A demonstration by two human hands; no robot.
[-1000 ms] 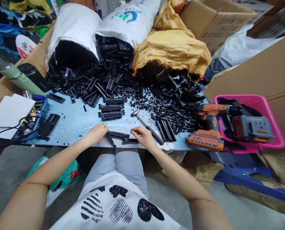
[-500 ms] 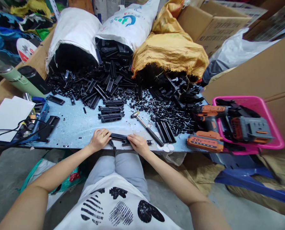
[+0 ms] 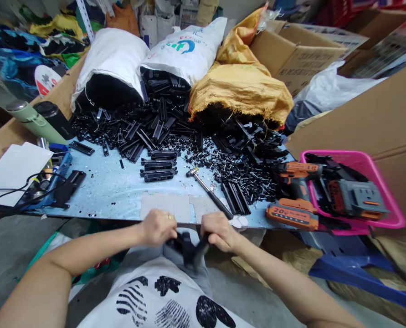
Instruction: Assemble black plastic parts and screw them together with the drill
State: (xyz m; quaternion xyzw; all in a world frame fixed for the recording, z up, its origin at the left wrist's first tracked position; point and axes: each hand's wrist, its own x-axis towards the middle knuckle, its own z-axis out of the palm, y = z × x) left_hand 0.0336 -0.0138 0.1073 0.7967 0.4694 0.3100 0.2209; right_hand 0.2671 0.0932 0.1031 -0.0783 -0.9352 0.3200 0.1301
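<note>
My left hand [image 3: 159, 227] and my right hand [image 3: 219, 231] are closed on opposite ends of a black jointed plastic part [image 3: 188, 248], held over my lap just off the table's front edge. Pieces of the part hang down between the hands, and motion smears its lower end. Beyond my hands, a hammer [image 3: 219, 202] with a black handle lies slanted on the blue table [image 3: 120, 196]. Several similar black parts [image 3: 159, 165] sit in a row behind, and long black bars [image 3: 236, 199] lie side by side right of the hammer.
Loose black parts and screws [image 3: 230, 164] spill from white sacks [image 3: 114, 50] and an orange sack [image 3: 244, 89]. An orange cordless drill [image 3: 295, 196] lies beside a pink basket [image 3: 390, 196]. At left are a blue tray [image 3: 64, 168], cables and a green flask [image 3: 38, 123].
Both hands have moved from the tabletop towards my body with the black part. Its pieces now hang down between the hands instead of lying along the table edge. The view has tilted up slightly.
</note>
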